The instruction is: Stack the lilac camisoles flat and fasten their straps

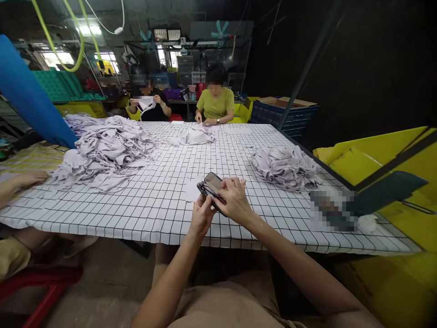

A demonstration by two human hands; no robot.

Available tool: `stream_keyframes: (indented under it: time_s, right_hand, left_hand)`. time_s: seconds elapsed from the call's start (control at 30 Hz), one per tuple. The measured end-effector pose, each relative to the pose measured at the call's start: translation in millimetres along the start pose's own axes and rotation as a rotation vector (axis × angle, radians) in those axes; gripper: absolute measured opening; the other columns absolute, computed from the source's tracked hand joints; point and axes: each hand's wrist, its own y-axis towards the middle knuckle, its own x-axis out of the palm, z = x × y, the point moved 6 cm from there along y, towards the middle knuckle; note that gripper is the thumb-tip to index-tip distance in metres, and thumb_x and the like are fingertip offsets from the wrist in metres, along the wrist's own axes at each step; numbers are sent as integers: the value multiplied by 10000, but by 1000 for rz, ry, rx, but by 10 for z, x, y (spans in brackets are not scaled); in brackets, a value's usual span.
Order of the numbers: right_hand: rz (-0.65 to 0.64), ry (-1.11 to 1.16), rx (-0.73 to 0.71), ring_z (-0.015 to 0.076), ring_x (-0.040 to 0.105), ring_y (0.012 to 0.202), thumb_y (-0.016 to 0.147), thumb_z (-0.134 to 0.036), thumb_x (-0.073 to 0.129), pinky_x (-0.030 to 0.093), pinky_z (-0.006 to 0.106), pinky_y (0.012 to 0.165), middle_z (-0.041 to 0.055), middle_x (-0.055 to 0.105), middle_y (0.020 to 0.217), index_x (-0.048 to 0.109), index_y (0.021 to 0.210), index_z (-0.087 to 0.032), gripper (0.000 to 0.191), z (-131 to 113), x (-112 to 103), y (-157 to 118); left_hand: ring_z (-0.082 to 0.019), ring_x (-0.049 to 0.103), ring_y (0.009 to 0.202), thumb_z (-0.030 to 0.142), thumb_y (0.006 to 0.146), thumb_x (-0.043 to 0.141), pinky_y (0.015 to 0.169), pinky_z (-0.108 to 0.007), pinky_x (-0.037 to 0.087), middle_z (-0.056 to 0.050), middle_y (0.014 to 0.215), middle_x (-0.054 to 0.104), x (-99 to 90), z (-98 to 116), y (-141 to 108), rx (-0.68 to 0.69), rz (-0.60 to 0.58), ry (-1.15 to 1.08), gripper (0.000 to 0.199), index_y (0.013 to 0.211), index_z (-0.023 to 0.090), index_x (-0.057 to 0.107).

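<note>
Above the front part of the table, my two hands are at a dark, opened glasses case (213, 180) with a beige lining. A pair of glasses seems to lie inside it, mostly hidden by my fingers. My left hand (202, 216) grips the case from below and the near left side, thumb on its edge. On the right side, my right hand (236, 200) is closed over the case, its fingers bent at the opening. A small white piece of cloth (191, 191) lies on the table just left of the case.
The table (164, 205) wears a white checked cloth. Piles of pale lilac fabric pieces stand left (109, 146) and right (285, 167). Two people (215, 102) work across the table; another person's hand (30, 178) rests at left. A red stool (51, 282) stands lower left.
</note>
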Motion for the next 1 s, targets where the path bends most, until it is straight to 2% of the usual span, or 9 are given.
stream_keyframes:
  time_s: [0.1, 0.23, 0.37, 0.47, 0.53, 0.6, 0.8, 0.9, 1.0]
  right_hand:
    - [-12, -48, 55, 327, 439, 1027, 886, -232, 613, 353, 640, 963, 129, 594, 1018, 721, 757, -209, 170, 48, 58, 3]
    - [121, 113, 157, 310, 468, 1016, 918, -271, 570, 416, 563, 931, 125, 603, 972, 672, 743, -207, 213, 171, -34, 40]
    - [242, 582, 385, 283, 564, 1022, 949, -400, 515, 484, 493, 940, 121, 616, 1014, 612, 833, -211, 242, 462, -122, 60]
    - [198, 1116, 672, 288, 651, 1054, 946, -497, 497, 528, 479, 927, 123, 680, 1087, 568, 911, -224, 284, 678, 29, 1]
    - [139, 1400, 764, 307, 673, 1114, 930, -524, 523, 538, 484, 947, 135, 718, 1125, 531, 880, -227, 301, 658, 166, -42]
    - [146, 1531, 772, 318, 660, 1188, 912, -551, 552, 528, 486, 997, 145, 727, 1177, 518, 852, -228, 330, 549, 260, -87]
    - [299, 1563, 776, 302, 664, 1187, 893, -624, 533, 560, 473, 982, 121, 740, 1066, 542, 864, -237, 388, 235, 306, -282]
    - [411, 1447, 779, 279, 687, 1103, 903, -612, 550, 593, 446, 905, 102, 727, 1053, 529, 818, -238, 384, 515, 3, -513]
    - [502, 1275, 835, 254, 692, 1019, 875, -621, 603, 595, 428, 888, 100, 721, 1069, 553, 809, -234, 396, 998, -489, -983]
  left_hand:
    - [-239, 618, 1182, 344, 817, 823, 1010, -401, 490, -86, 1244, 699, 35, -49, 13, 6, -8, 26, 382, 1157, 219, 699]
    - [-249, 618, 1183, 353, 819, 822, 999, -417, 498, -94, 1267, 694, 6, -81, 34, -17, 8, 10, 418, 1195, 226, 690]
    - [-253, 651, 1105, 356, 814, 824, 958, -427, 530, -102, 1206, 715, -74, -95, 41, -58, 49, -13, 423, 1187, 209, 690]
    - [-259, 649, 1157, 360, 851, 778, 1006, -409, 523, -107, 1218, 718, -128, -117, 59, -54, 115, -77, 350, 1146, 186, 707]
    - [-262, 630, 1224, 379, 882, 735, 1054, -395, 503, -107, 1247, 714, -136, -150, 87, -35, 160, -118, 319, 1130, 179, 713]
    - [-266, 607, 1279, 406, 906, 702, 1094, -397, 483, -104, 1281, 706, -103, -200, 123, -23, 171, -122, 330, 1152, 186, 704]
    - [-260, 611, 1286, 575, 917, 640, 1106, -379, 481, -104, 1270, 711, 120, -400, 209, -94, 99, -83, 477, 1200, 193, 678]
    - [-272, 715, 1057, 594, 867, 692, 953, -393, 563, -116, 1082, 755, 272, -668, 337, -265, 23, 129, 539, 1210, 180, 655]
    - [-221, 717, 755, 419, 798, 802, 784, -379, 577, -70, 850, 741, 483, -1141, 497, -408, -44, 417, 478, 1170, 168, 637]
